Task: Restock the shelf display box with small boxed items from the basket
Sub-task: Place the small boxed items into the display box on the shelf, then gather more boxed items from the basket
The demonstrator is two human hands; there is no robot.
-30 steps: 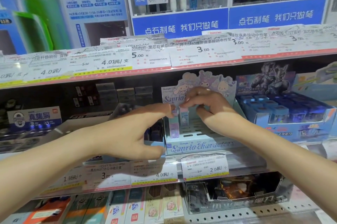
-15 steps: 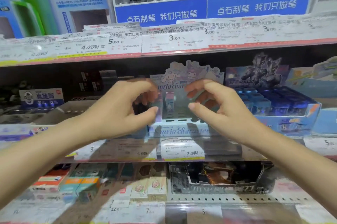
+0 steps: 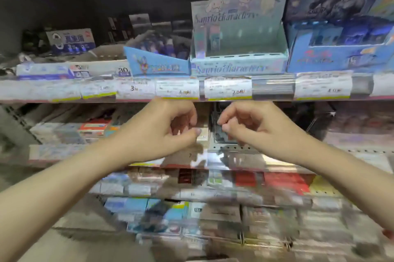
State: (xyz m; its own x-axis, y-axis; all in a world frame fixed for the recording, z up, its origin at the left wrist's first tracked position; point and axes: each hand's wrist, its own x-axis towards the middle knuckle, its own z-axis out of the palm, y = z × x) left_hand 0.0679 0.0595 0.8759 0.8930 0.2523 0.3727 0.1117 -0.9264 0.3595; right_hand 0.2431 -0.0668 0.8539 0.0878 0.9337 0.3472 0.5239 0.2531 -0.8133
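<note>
Display box (image 3: 238,65): pale teal card, cartoon-character header, upper centre of the frame, standing on the shelf (image 3: 273,89) at its front edge. Contents: two small boxed items (image 3: 210,41) upright in the left rear corner, side by side; the remaining slots of the tray show bare. Printing blurred; only the script lettering on the front lip and header can be made out. Neighbours on the same shelf: a blue box (image 3: 157,66) touching its left side, tilted, with dark small items inside; a larger blue box (image 3: 339,57) just beside its right, filled with blue packs under a dark figure header. Price tags (image 3: 228,89) run along the shelf's front rail, directly below the display box. Left hand (image 3: 157,131): lower centre, below the rail, well apart from the display box; fingers curled loosely with thumb near forefinger, nothing visible between them. Right hand (image 3: 253,127): beside the left, a narrow gap between the two; fingers likewise curled in a loose pinch, holding nothing that can be seen. Lower shelves behind and beneath the hands carry mixed packs, heavily blurred. Basket not in view.
</note>
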